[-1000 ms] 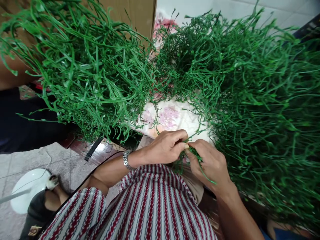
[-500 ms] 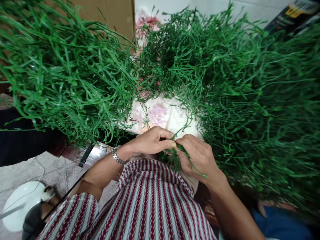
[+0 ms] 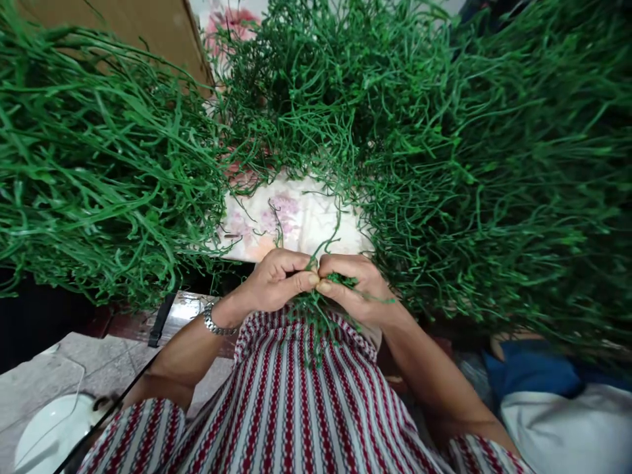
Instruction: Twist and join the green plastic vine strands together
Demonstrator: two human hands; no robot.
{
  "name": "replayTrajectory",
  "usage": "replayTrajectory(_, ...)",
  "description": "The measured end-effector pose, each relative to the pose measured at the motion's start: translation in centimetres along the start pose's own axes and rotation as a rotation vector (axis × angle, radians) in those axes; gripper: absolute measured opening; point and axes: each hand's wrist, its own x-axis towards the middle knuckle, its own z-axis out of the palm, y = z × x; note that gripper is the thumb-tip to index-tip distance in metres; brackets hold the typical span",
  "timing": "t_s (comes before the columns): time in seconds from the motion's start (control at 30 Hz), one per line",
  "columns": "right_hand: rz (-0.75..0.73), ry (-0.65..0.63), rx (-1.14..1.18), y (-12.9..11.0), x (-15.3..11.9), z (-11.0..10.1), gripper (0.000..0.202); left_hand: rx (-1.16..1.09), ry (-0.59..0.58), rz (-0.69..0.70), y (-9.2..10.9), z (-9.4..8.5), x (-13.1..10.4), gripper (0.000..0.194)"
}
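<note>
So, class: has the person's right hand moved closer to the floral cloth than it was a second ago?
Yes. The right hand has moved up against the floral cloth, thumb meeting the left hand.

No text, label, brand, number or sign can be read anywhere in this view.

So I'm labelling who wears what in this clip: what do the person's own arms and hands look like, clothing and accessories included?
Both hands are bare, no gloves. The left hand has a silver metal link wristwatch on its wrist. The right hand shows no watch or ring. Short sleeves of a red-and-white striped shirt cover the upper arms; forearms are bare.
</note>
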Motion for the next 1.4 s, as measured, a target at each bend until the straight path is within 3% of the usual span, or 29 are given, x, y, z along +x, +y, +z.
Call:
replayTrajectory(0.17, 0.084, 0.107, 0.325, 0.6, -0.3, 1.2, 0.022, -0.097, 0.023, 0.049, -0.4, 0.3, -0.3, 0.028)
replayTrajectory(0.4, 0.183, 0.094, 0.476, 0.3, -0.6, 1.4, 0.022, -0.135, 0.009, 0.052, -0.4, 0.3, -0.4, 0.025)
replayTrajectory(0.67, 0.147, 0.125, 0.77, 0.9, -1.0, 1.1, 0.024, -0.278, 0.056, 0.033, -0.4, -0.1, -0.9, 0.031)
replayTrajectory(0.77, 0.114, 0.082, 0.539, 0.5, -0.9, -0.5, 0.02, -0.124, 0.068, 0.07, -0.5, -0.7, -0.9, 0.025)
replayTrajectory(0.93, 0.011, -0.101, 0.036, -1.9, -1.2, -4.2, 0.017, 0.216, 0.079, 0.16, 0.0, -1.6, -0.4, 0.025)
replayTrajectory(1.1, -0.044, 0.066, -0.037, -3.4, -1.9, -6.3, 0.016, 0.305, 0.095, 0.195, 0.3, -1.9, -0.1, 0.029)
replayTrajectory(1.23, -0.032, -0.123, -0.319, -2.3, -0.9, -4.5, 0.01, 0.234, 0.052, 0.121, -0.1, -1.7, -0.1, 0.028)
replayTrajectory(1.3, -0.062, -0.101, -0.339, -1.5, -0.3, -2.7, 0.011, 0.179, 0.078, 0.087, -0.4, -1.3, -0.1, 0.027)
replayTrajectory(1.4, -0.077, 0.027, -0.307, -0.7, 0.0, -0.5, 0.016, 0.077, 0.256, 0.079, -0.9, -0.3, -0.1, 0.027)
